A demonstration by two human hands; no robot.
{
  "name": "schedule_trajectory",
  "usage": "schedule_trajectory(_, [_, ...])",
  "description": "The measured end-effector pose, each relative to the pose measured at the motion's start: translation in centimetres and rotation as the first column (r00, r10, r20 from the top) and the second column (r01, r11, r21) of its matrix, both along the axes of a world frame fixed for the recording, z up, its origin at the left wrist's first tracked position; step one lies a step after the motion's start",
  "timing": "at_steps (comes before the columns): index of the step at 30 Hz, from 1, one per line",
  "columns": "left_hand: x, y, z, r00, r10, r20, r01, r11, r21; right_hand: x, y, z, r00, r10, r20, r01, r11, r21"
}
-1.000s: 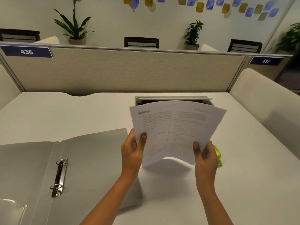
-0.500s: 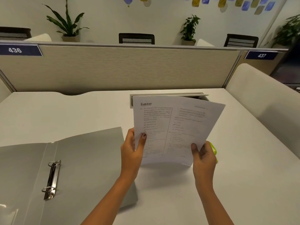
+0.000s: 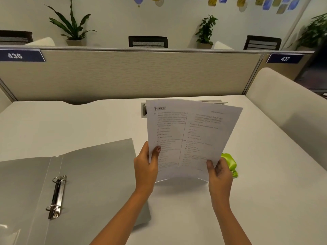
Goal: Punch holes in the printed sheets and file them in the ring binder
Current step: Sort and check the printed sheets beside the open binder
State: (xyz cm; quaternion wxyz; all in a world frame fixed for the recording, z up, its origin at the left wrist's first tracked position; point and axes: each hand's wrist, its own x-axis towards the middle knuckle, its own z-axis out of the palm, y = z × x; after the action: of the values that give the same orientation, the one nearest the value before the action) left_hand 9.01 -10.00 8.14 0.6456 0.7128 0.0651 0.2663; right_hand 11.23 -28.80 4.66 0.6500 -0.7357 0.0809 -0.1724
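Observation:
I hold a stack of printed sheets upright above the white desk, bottom edge near the surface. My left hand grips the lower left edge with the thumb on the front. At the lower right corner my right hand grips the same sheets. A lime-green hole punch sits on the desk just behind my right hand, partly hidden by the paper. The grey ring binder lies open at the left, its metal rings closed with nothing on them.
A cable hatch in the desk peeks out behind the sheets. A beige partition closes the desk's far side, and a cream side panel rises at the right. Chairs and potted plants stand beyond the partition.
The sheets have gone from bowed and leaning away to more upright and flatter. Both hands keep the same grip; the view has tilted slightly.

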Motion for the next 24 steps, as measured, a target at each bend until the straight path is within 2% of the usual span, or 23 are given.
schedule_trajectory(5, [0.9,1.0,0.6,0.996,0.087,-0.003,-0.087,0.990,-0.108,-0.3,-0.5,-0.1,0.998,0.007,-0.060,-0.009,0.999,-0.034])
schedule_trajectory(7, [1.2,1.4,0.8,0.994,0.109,-0.018,-0.111,0.977,-0.181,-0.5,-0.6,0.3,0.993,0.006,-0.119,-0.003,1.000,0.026])
schedule_trajectory(9, [1.4,1.5,1.0,0.992,0.119,-0.031,-0.123,0.951,-0.285,-0.7,-0.3,1.0,0.986,0.102,-0.130,-0.061,0.956,0.288])
schedule_trajectory(11, [1.5,1.1,1.0,0.994,0.099,-0.040,-0.107,0.905,-0.411,-0.9,0.5,1.7,0.973,0.215,-0.086,-0.135,0.830,0.541])
schedule_trajectory(13, [1.4,0.5,0.8,0.998,0.047,-0.043,-0.063,0.839,-0.541,-1.2,1.7,2.3,0.960,0.279,-0.038,-0.196,0.760,0.620])
schedule_trajectory(16, [1.3,-0.3,0.2,0.997,-0.063,-0.055,0.010,0.746,-0.665,-1.5,3.1,3.1,0.973,0.229,-0.024,-0.177,0.811,0.558])
schedule_trajectory(21, [3.2,2.7,0.8,0.988,-0.156,0.012,0.112,0.645,-0.756,-1.7,2.8,3.6,0.999,0.017,0.034,-0.026,0.956,0.291])
schedule_trajectory(22, [3.8,3.9,1.4,0.988,-0.149,0.038,0.126,0.638,-0.760,-1.8,2.5,3.7,0.999,0.000,0.051,-0.013,0.967,0.256])
schedule_trajectory(24, [4.7,6.6,2.5,0.988,-0.139,0.072,0.148,0.683,-0.715,-1.9,1.8,3.9,0.997,-0.019,0.079,0.003,0.979,0.204])
